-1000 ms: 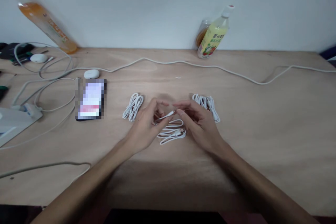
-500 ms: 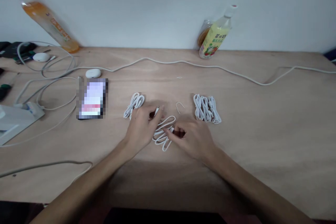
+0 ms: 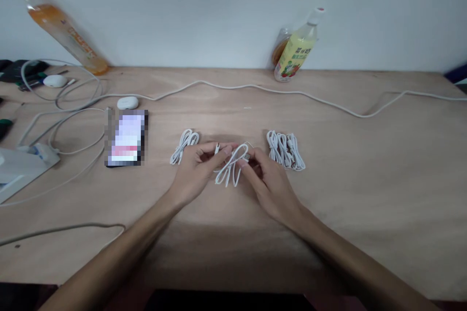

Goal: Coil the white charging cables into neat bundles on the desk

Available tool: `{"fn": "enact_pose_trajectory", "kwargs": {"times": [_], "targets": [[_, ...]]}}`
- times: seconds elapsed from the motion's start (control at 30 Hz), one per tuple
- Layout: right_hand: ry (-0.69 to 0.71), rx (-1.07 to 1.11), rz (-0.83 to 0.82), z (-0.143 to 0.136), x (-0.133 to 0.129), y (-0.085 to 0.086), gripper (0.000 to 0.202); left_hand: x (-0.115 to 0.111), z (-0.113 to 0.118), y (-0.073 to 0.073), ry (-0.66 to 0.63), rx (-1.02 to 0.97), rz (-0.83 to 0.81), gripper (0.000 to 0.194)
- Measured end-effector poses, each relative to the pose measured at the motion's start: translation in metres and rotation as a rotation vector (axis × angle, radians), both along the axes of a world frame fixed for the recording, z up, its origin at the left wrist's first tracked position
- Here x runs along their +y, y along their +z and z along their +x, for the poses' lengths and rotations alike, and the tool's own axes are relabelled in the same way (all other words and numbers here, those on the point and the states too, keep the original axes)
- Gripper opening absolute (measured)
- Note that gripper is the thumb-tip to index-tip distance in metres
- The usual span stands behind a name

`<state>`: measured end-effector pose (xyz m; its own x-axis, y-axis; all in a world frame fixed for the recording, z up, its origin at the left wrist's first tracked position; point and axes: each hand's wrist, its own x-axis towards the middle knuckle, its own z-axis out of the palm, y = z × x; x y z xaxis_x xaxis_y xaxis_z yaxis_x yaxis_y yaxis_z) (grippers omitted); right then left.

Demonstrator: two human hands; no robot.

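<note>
Between my hands is a loosely looped white USB cable (image 3: 228, 172), its loops hanging toward me. My left hand (image 3: 199, 167) pinches the cable's left side, and a small plug sticks up by its fingers. My right hand (image 3: 268, 175) is closed on the right side of the loops, with a metal USB plug at the fingertips. A bundled white cable (image 3: 187, 141) lies just beyond my left hand, partly covered by it. Several more tied white cables (image 3: 286, 150) lie side by side past my right hand. A thin white tie (image 3: 248, 144) shows behind the fingers.
A phone (image 3: 127, 136) and a white earbud case (image 3: 127, 102) lie to the left. A long white cord (image 3: 255, 86) crosses the table's back. A yellow-labelled bottle (image 3: 296, 51) and an orange drink bottle (image 3: 69, 41) stand by the wall. A power strip (image 3: 25, 167) sits far left.
Both hands have come closer together and lifted the looped cable from the tabletop. My right hand has moved up and slightly left, toward the thin tie.
</note>
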<state>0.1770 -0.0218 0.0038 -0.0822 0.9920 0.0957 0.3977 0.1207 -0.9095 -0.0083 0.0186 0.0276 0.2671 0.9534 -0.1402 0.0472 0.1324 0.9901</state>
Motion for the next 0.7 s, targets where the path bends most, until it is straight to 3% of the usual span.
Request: {"fn": "enact_pose_trajectory", "kwargs": {"times": [0.4, 0.7], "targets": [[-0.132, 0.406, 0.055, -0.0064, 0.0023, 0.0010, 0.032, -0.0026, 0.0032, -0.0026, 0.009, -0.260, -0.009, 0.057], [-0.230, 0.562, -0.033, -0.0034, 0.0069, 0.0054, 0.035, -0.0038, 0.0078, -0.0002, -0.093, -0.464, -0.319, 0.076]]}}
